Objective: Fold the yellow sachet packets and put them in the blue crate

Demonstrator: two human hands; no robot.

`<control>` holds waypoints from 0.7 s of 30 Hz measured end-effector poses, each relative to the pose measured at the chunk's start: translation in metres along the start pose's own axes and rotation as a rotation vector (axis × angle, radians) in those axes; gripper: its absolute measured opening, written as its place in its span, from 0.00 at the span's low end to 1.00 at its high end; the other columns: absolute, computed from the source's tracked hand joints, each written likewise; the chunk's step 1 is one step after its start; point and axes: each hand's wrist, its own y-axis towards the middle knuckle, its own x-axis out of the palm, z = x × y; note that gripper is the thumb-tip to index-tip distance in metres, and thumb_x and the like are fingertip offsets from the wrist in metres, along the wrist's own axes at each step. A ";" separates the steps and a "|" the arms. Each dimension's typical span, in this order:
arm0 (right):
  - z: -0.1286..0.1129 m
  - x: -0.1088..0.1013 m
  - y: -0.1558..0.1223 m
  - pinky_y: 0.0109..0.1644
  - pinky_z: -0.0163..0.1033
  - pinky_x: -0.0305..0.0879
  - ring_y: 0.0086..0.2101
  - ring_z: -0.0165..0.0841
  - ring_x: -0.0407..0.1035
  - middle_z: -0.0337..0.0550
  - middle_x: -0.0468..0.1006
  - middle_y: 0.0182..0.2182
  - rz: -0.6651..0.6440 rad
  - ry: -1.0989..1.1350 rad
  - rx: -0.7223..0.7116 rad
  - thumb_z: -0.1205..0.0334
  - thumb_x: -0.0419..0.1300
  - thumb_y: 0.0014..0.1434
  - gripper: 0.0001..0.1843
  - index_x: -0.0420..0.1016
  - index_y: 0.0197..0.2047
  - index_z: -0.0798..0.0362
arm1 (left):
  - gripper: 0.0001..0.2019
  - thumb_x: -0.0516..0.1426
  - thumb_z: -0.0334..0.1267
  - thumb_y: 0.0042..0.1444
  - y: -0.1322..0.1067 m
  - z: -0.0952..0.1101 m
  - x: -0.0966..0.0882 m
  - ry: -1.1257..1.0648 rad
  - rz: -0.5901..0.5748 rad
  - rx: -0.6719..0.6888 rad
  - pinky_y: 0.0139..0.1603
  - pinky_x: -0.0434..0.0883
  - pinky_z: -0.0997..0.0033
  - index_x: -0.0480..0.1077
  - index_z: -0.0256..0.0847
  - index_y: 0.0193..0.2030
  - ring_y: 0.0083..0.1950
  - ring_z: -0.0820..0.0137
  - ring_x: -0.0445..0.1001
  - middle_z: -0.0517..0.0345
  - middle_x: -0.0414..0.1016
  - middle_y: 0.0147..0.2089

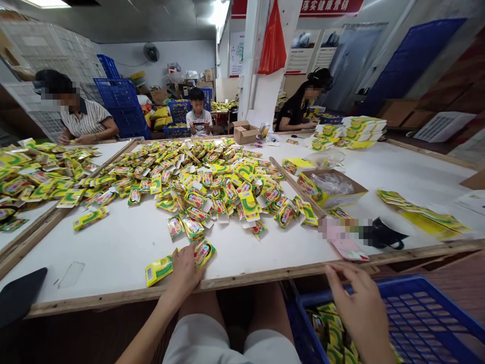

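- Left hand (186, 267) lies across apparently two yellow-green boxes (159, 271) near the desk's (121, 253) front edge; grip: cannot tell.
- Boxes' row runs left-right, right end farther off; left hand nearer.
- Right hand (359, 303): empty, fingers loosely parted, above one blue basket (407, 284).
- Heap (212, 177) beyond: too jumbled to count.

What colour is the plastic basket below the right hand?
The basket is blue; it shows best in the head view.
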 end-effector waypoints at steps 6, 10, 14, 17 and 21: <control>-0.080 0.074 -0.014 0.56 0.51 0.62 0.49 0.43 0.68 0.47 0.76 0.47 -0.370 0.389 -0.102 0.58 0.57 0.58 0.11 0.74 0.44 0.47 | 0.32 0.51 0.19 0.48 0.018 0.054 -0.017 -0.103 -0.101 0.446 0.68 0.38 0.40 0.60 0.48 0.59 0.65 0.57 0.61 0.52 0.72 0.56; -0.112 0.128 -0.019 0.51 0.49 0.67 0.45 0.40 0.72 0.45 0.78 0.42 -0.596 0.694 0.003 0.63 0.58 0.56 0.16 0.68 0.49 0.48 | 0.26 0.49 0.21 0.55 0.025 0.071 -0.012 -0.220 -0.061 0.540 0.69 0.38 0.41 0.61 0.50 0.58 0.68 0.60 0.56 0.53 0.68 0.60; -0.110 0.156 -0.035 0.46 0.42 0.71 0.41 0.36 0.75 0.43 0.76 0.39 -0.542 1.013 0.233 0.61 0.57 0.57 0.16 0.59 0.48 0.48 | 0.22 0.56 0.34 0.58 0.021 0.065 0.013 -0.612 0.220 0.085 0.63 0.60 0.47 0.56 0.45 0.58 0.64 0.57 0.62 0.45 0.64 0.60; -0.106 0.160 -0.044 0.46 0.40 0.71 0.42 0.35 0.75 0.43 0.75 0.42 -0.503 1.061 0.262 0.62 0.57 0.56 0.18 0.57 0.48 0.47 | 0.19 0.56 0.40 0.59 0.016 0.061 0.028 -0.941 0.103 -0.098 0.47 0.72 0.60 0.56 0.45 0.55 0.47 0.63 0.75 0.51 0.72 0.48; -0.102 0.153 -0.040 0.48 0.40 0.71 0.41 0.34 0.74 0.44 0.75 0.44 -0.521 0.971 0.193 0.64 0.56 0.56 0.17 0.61 0.49 0.48 | 0.14 0.56 0.41 0.58 0.016 0.058 0.032 -0.977 -0.061 -0.058 0.43 0.72 0.66 0.64 0.43 0.51 0.40 0.67 0.76 0.56 0.75 0.40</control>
